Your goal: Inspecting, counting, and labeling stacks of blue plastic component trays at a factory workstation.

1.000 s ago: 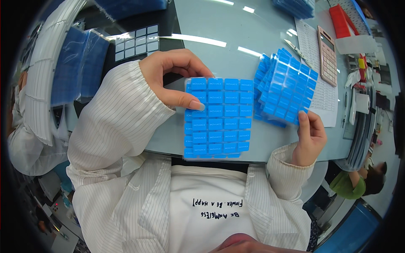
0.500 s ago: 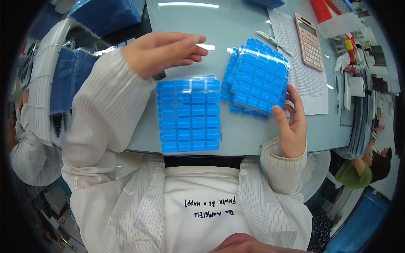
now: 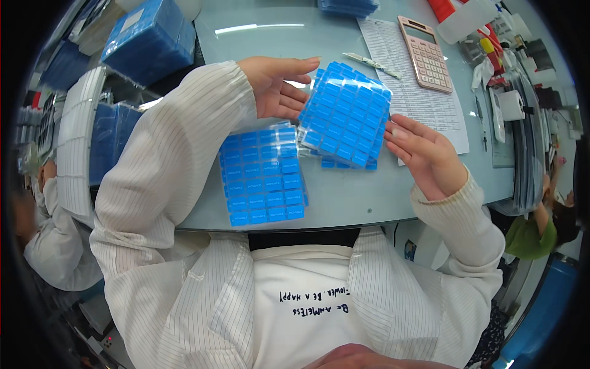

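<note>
A fanned stack of blue label sheets [image 3: 347, 114] with clear edges lies between my hands, its sheets turned unevenly against each other. My left hand [image 3: 278, 87] is at its left side, thumb and fingers apart, fingertips at the sheets' edge. Against the right edge rest the fingertips of my right hand [image 3: 427, 150], its fingers stretched out rather than wrapped round the sheets. A second, neater stack of blue label sheets [image 3: 264, 178] lies to the left, by the table's front edge, with neither hand on it.
Behind the sheets, a thin cutter knife [image 3: 372, 64] and a pink calculator [image 3: 425, 55] lie on or by printed paper [image 3: 452, 123]. Blue plastic-wrapped packs [image 3: 150, 43] stand far left. Folders [image 3: 530, 154] and small tools crowd the right. Other people sit at both sides.
My left hand has come down to the fanned stack's left side. My right hand has opened out along its right edge. The sheets on top have shifted against those beneath.
</note>
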The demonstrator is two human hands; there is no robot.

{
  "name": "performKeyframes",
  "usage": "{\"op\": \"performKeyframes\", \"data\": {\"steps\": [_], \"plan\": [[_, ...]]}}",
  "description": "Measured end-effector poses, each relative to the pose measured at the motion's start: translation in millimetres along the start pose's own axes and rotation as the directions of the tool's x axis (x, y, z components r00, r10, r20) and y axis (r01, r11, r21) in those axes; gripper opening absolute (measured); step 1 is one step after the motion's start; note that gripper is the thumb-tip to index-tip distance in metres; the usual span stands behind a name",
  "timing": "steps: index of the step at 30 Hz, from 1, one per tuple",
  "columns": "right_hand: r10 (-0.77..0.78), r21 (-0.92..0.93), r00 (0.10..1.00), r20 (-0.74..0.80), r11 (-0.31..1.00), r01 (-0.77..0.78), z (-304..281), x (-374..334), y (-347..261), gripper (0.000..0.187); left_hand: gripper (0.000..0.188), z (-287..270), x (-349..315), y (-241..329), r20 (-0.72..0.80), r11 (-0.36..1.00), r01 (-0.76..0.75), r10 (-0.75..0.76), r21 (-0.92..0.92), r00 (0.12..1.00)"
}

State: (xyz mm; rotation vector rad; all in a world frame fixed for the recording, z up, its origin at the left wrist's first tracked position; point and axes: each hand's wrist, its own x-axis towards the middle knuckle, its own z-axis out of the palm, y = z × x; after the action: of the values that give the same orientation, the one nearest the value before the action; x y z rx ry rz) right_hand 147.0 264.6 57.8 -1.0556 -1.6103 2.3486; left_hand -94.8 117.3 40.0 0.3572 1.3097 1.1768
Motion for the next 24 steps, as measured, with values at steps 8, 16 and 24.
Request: {"op": "performKeyframes", "data": {"steps": [8, 16, 24], "plan": [[0.223, -0.066, 0.975, 0.018, 0.973, -0.221, 9.6, 38.4, -22.4, 0.043, 0.092, 16.0, -6.3, 10.5, -0.104, 0.993, 0.024, -0.036, -0.117, 0.994], [0.238, -0.218, 0.959, -0.152, 0.939, -0.267, 28.2, 58.4, -23.7, 0.060, 0.084, 20.2, 3.4, 7.4, 0.049, 0.985, 0.030, -0.022, -0.171, 0.999], [-0.418, -0.883, 0.883, 0.215, 0.303, 0.359, 39.0, 60.9, -45.7, 0.049, 0.089, -16.8, 14.4, 8.3, -0.204, 0.894, -0.288, 0.370, 0.342, 0.906]]}}
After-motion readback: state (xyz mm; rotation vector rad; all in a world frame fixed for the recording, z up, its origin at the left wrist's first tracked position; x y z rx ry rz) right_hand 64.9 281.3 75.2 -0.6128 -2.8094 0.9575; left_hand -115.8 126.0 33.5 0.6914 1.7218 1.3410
